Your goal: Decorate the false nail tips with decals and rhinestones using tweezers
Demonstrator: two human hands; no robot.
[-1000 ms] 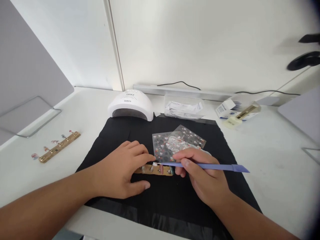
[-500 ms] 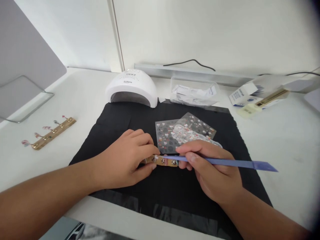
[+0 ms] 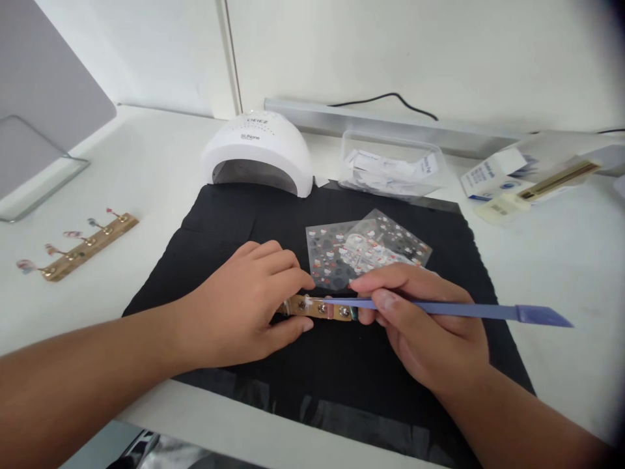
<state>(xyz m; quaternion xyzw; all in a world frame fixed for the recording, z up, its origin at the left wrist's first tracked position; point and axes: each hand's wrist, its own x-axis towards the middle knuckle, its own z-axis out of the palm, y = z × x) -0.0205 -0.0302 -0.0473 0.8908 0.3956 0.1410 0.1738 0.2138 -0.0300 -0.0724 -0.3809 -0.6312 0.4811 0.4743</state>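
Observation:
My left hand [image 3: 258, 303] rests on the black mat, thumb and forefinger on either side of a narrow wooden nail-tip stand [image 3: 336, 309]. Round metal holders show along the stand; its left part is hidden by the hand. Between my right hand's [image 3: 424, 319] thumb and fingers are slim purple tweezers [image 3: 454, 311] with a wide slanted back end. Their thin point lies over the stand, at a small whitish piece [image 3: 307, 301] near my left fingertips. I cannot make out whether the point grips that piece. Clear sticker sheets [image 3: 332, 257] printed with cartoon cats lie just behind my right hand.
A white nail lamp [image 3: 258, 146] stands at the mat's back edge. Beside it is a clear plastic box [image 3: 390, 176] of packets. At the back right sits an opened white carton [image 3: 495, 172]. A second wooden stand [image 3: 92, 246] with decorated nail tips lies left of the black mat [image 3: 312, 378].
The camera view has shifted slightly. My left forefinger and thumb have spread a little wider around the stand. The tweezers stay over the same part of it.

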